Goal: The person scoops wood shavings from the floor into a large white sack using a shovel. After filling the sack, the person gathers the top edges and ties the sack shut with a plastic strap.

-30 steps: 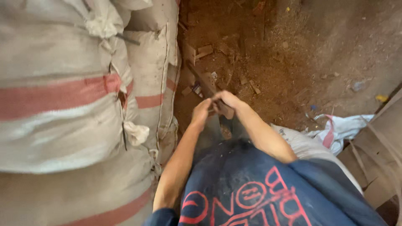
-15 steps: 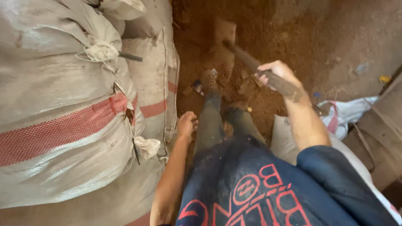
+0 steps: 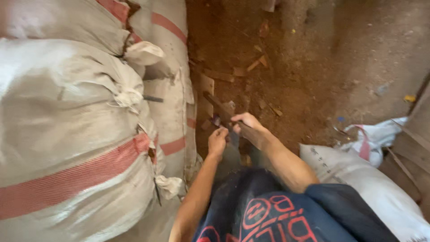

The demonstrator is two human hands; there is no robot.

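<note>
Right hand is clenched around the handle of a long-bladed chopping tool, blade angled down toward the wood scraps on the dirt floor; left hand is closed too, right at the handle's near end. It looks stiff and blade-heavy, best gripped at that handle. Stuffed, tied-shut sacks tower alongside, contents hidden.

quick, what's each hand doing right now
Left hand: closed, touching the long dark tool, grip unclear.
Right hand: fingers closed around the tool's handle.
</note>
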